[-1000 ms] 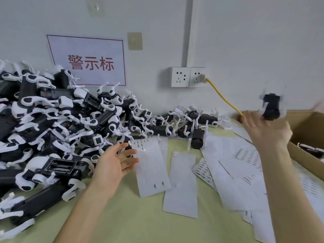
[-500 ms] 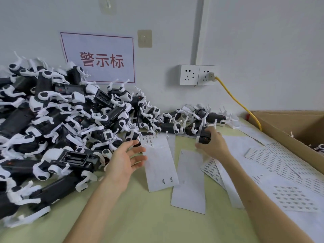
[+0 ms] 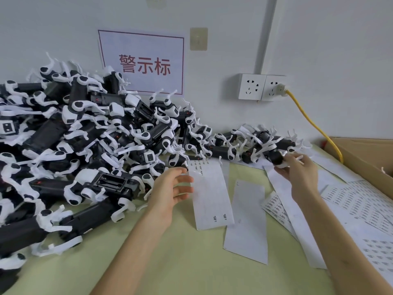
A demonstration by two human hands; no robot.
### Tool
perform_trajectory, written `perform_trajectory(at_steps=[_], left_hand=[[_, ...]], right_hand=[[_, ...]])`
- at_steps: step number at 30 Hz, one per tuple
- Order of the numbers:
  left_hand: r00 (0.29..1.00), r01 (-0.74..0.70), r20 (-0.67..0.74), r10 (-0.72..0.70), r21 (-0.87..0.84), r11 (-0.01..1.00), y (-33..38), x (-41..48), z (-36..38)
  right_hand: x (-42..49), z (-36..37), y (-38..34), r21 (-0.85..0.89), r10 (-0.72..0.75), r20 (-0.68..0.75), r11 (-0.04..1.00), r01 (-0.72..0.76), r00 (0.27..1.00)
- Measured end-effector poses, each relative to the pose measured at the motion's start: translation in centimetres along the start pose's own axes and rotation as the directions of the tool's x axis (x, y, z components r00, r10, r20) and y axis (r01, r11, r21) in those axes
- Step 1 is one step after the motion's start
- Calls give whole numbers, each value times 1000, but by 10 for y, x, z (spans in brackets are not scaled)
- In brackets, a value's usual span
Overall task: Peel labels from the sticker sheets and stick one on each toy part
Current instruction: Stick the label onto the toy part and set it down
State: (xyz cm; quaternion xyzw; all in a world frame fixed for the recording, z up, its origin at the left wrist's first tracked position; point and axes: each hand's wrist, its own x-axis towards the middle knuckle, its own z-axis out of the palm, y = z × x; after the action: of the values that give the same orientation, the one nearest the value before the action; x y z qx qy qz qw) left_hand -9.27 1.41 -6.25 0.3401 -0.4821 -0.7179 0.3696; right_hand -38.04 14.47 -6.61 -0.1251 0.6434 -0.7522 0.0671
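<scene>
Beside left hand (image 3: 172, 188), sticker sheet (image 3: 210, 194); within right hand (image 3: 298, 173), toy part (image 3: 276, 159)

plastic toy parts (image 3: 89, 145), glossy paper sheet (image 3: 209, 194)

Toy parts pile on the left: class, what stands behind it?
Behind the toy parts pile is a white wall with a sign in red characters. The pile covers the sign's lower left corner and hides the wall's foot there.

One toy part (image 3: 277, 159) is gripped; left of it, a pile (image 3: 85, 145) beyond counting. Above: two sockets (image 3: 252, 86), one cable (image 3: 314, 124).
</scene>
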Motion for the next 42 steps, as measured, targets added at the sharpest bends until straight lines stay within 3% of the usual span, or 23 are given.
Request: perform_trajectory(at_steps=[2,6,10,12,15,18,21,23,26,28,30,33,36,40,42], left_hand=[[999,-19,-26,19,5,1000,0,0,-1],[996,-52,-66,59,100,994,0,-1,1],[996,-87,10,87,260,962,-3,-4,7],[995,-90,74,70,314,945,-6,-4,9],[984,-79,175,22,324,943,-10,-5,11],[968,-79,250,-5,325,942,-13,-8,12],[948,-99,316,-27,376,921,-15,-9,13],[922,-112,383,-57,404,908,-15,-9,12],[898,-98,417,-139,497,862,-18,-9,11],[909,-94,382,-166,577,812,-20,-7,9],[932,-133,339,-132,656,743,-21,-3,6],[966,-240,251,58,794,559,-21,4,-1],[966,-220,157,203,914,341,-20,9,-12],[971,-203,149,186,925,321,-20,12,-17],[972,-234,205,116,896,377,-21,13,-14]], right_hand=[[0,-2,-2,76,13,-67,997,-8,998],[11,-8,8,-1,-22,-170,1000,22,985],[20,-12,15,-112,126,9,986,-125,992],[16,-8,10,-186,130,21,975,-124,991],[-11,9,-10,-261,-106,-35,961,93,994],[-47,39,-34,-194,-323,217,911,365,921],[-75,77,-44,-231,-335,582,805,546,741],[-86,100,-43,-280,-266,746,707,650,611],[-90,127,-35,-426,45,879,521,739,475],[-93,140,-26,-472,170,881,300,829,441],[-93,148,-18,-490,101,871,230,841,480],[-90,149,-16,-503,36,855,305,809,518],[-91,142,-20,-467,-75,852,340,816,519],[-93,127,-41,-368,-321,735,551,749,598],[-94,118,-56,-270,-374,663,688,674,648]])
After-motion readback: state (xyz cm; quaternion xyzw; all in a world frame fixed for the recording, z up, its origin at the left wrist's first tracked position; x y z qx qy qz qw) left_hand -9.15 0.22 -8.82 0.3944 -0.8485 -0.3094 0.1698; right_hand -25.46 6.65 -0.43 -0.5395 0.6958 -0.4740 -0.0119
